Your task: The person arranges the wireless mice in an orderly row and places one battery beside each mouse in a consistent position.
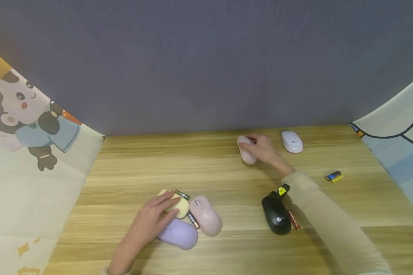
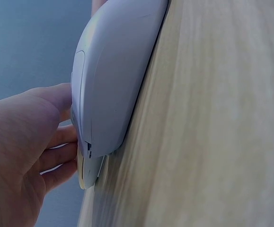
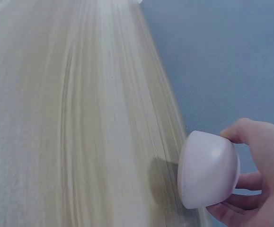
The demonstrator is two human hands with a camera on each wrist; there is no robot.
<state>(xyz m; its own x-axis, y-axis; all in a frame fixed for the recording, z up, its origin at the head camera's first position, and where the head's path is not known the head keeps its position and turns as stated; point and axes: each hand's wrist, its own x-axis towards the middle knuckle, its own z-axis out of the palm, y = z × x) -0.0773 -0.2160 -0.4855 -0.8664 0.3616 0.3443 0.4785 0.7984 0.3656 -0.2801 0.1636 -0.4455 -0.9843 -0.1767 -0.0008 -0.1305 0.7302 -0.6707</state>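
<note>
Near the back of the table, my right hand (image 1: pixel 265 149) grips a pale pink mouse (image 1: pixel 244 152) by its sides. In the right wrist view, that mouse casts a shadow on the wood; whether it touches the table is unclear. My left hand (image 1: pixel 151 219) lies with fingers extended over a yellow mouse (image 1: pixel 183 208), partly covering it. Its thumb is by a purple mouse (image 1: pixel 182 235), which looms large in the left wrist view. Beside these stands a second pink mouse (image 1: pixel 208 219). One dark battery (image 1: pixel 182 194) lies behind the yellow mouse, another battery (image 1: pixel 193 220) between the mice.
A white mouse (image 1: pixel 292 142) sits at the back, right of my right hand. Under the right forearm are a black mouse (image 1: pixel 277 215) and a red battery (image 1: pixel 293 219). Farther right lie a blue battery (image 1: pixel 333 175) and a yellow one. A grey panel (image 1: pixel 206 68) borders the table's back.
</note>
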